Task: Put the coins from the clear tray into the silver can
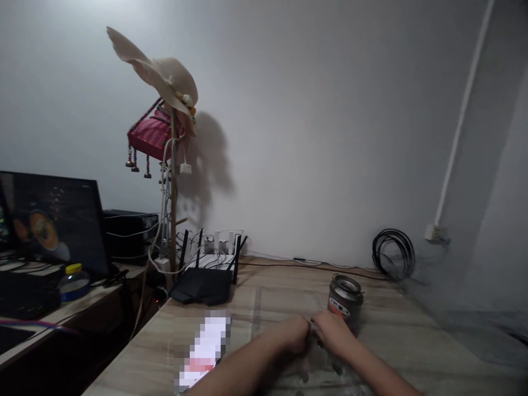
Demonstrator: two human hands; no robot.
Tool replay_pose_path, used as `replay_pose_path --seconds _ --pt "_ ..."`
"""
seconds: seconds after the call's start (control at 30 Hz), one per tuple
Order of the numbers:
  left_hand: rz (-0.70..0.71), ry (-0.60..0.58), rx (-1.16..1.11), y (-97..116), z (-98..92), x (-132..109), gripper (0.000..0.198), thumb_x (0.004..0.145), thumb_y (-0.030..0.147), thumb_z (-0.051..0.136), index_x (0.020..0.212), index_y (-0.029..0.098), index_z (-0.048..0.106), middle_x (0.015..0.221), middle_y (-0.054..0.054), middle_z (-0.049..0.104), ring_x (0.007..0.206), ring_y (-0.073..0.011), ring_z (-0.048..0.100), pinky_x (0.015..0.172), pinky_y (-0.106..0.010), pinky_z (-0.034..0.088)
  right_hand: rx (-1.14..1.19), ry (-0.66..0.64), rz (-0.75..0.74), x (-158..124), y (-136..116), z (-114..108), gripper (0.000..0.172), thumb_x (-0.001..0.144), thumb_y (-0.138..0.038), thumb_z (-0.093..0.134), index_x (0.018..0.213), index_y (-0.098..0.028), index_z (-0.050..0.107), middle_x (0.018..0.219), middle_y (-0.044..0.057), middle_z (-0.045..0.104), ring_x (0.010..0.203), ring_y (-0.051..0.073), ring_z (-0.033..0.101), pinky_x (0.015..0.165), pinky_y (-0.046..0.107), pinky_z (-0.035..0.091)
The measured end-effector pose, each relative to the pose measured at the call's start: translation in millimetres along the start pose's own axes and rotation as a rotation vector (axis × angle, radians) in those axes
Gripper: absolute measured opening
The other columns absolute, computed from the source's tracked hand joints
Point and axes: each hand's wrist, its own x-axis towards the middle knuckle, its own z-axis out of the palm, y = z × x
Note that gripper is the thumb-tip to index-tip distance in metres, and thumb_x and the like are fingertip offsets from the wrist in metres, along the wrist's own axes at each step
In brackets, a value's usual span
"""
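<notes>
My left hand (297, 333) and my right hand (330, 331) meet low in the centre of the head view, just above the table. Both are closed, with the fingertips nearly touching. What they pinch is hidden and blurred. Under and around them lies see-through plastic (284, 302), its faint edges showing against the wood. Several small dark spots show through it below the hands; I cannot make out what they are. Just beyond my right hand stands a dark can-shaped container (345, 300) with an orange and white label. A pixelated bright phone-like object (208, 344) lies by my left forearm.
A black router (206, 283) with upright antennas stands at the table's back left. Black coiled cable (394, 254) leans against the wall at right. To the left are a monitor (53, 220), a yellow-lidded jar (74, 283) and a stand (174, 209) bearing a hat (165, 77).
</notes>
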Motion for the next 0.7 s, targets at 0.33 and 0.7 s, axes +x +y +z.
replay_pose_path --seconds 0.33,0.7 --pt "-0.126 0.183 -0.583 -26 -9.1 -3 0.021 0.062 0.017 0.049 0.081 0.013 0.058 0.062 0.0 0.055 0.051 -0.0091 0.05 0.048 -0.019 0.037 0.045 -0.029 0.047 12 5 17 0.02 0.059 -0.009 0.048 0.071 -0.019 0.06 0.072 0.003 0.063 0.071 0.016 0.056 0.058 0.023 0.032" --pt "-0.229 0.305 -0.891 -36 -3.0 7 0.01 0.058 0.014 0.053 0.064 0.01 0.058 0.052 0.002 0.055 0.05 -0.0063 0.049 0.05 -0.018 0.038 0.215 0.558 0.401 17 81 -74 0.017 0.065 -0.033 0.049 0.066 -0.021 0.061 0.07 0.003 0.061 0.065 0.015 0.053 0.054 0.023 0.034"
